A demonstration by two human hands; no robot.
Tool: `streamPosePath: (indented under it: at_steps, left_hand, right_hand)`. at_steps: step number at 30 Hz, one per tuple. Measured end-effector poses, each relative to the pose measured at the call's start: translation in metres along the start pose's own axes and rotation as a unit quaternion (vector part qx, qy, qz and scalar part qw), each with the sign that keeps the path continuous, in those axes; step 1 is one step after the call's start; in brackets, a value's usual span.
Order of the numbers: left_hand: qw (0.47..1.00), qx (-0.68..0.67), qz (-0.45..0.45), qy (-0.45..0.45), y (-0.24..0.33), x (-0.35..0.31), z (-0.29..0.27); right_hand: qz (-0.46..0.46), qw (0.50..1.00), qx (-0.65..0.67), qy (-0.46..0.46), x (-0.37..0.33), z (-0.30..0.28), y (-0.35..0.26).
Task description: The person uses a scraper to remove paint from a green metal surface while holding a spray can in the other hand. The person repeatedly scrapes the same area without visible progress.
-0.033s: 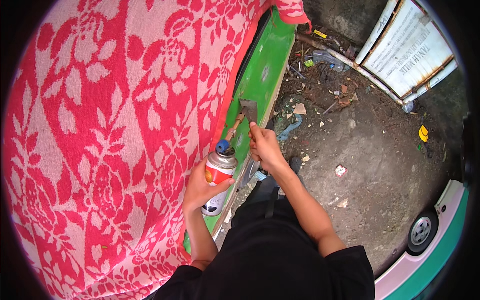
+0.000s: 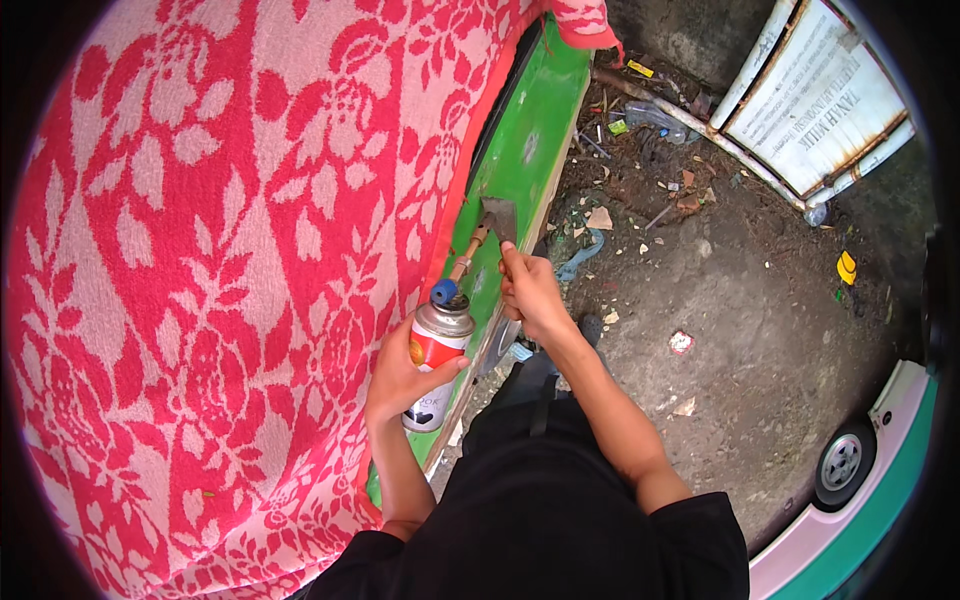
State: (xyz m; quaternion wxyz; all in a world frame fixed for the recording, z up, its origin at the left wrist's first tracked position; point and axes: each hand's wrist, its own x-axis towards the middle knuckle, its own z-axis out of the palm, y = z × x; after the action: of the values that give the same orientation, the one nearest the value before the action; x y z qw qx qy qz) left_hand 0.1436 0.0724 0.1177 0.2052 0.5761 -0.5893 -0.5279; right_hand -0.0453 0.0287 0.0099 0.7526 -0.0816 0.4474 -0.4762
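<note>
My left hand (image 2: 402,378) is wrapped around a gas canister (image 2: 442,321) with a silver top and a red and white body. A blow torch head (image 2: 461,268) with a blue knob is fitted on the canister, its nozzle angled up toward the scraper. I cannot make out a flame. My right hand (image 2: 533,298) grips a scraper (image 2: 499,218) with a flat grey blade; the fingers hide its handle. The blade lies against a green painted panel (image 2: 530,110), which has pale worn patches.
A red and pink floral cloth (image 2: 240,260) covers the large surface at left. At right, the dirt ground (image 2: 740,330) holds scattered litter and a yellow object (image 2: 846,267). A rusty white sign (image 2: 820,95) leans at upper right. A pink and teal vehicle (image 2: 850,530) stands at lower right.
</note>
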Motion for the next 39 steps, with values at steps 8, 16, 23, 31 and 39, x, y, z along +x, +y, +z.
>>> streamPosePath:
  at_steps: [8, 16, 23, 31, 39]
  left_hand:
    - [1.000, 0.003, 0.014, 0.010, 0.005, 0.009, -0.004]
    - [1.000, 0.027, 0.011, 0.008, 0.000, 0.015, -0.009]
    - [0.999, 0.028, 0.015, 0.012, 0.001, 0.015, -0.006]
    - [0.999, 0.011, 0.025, 0.028, 0.002, 0.015, 0.000]
    - [0.999, 0.003, 0.010, 0.034, 0.002, 0.017, 0.007]
  right_hand:
    - [-0.004, 1.000, -0.026, 0.013, -0.004, -0.009, 0.008]
    - [-0.011, 1.000, -0.003, -0.023, -0.001, -0.023, 0.004]
    - [-0.044, 0.998, -0.010, -0.041, -0.005, -0.013, -0.002]
    - [-0.055, 0.998, 0.020, -0.036, -0.010, -0.013, 0.001]
    - [-0.068, 0.997, 0.017, -0.035, -0.008, -0.016, 0.003]
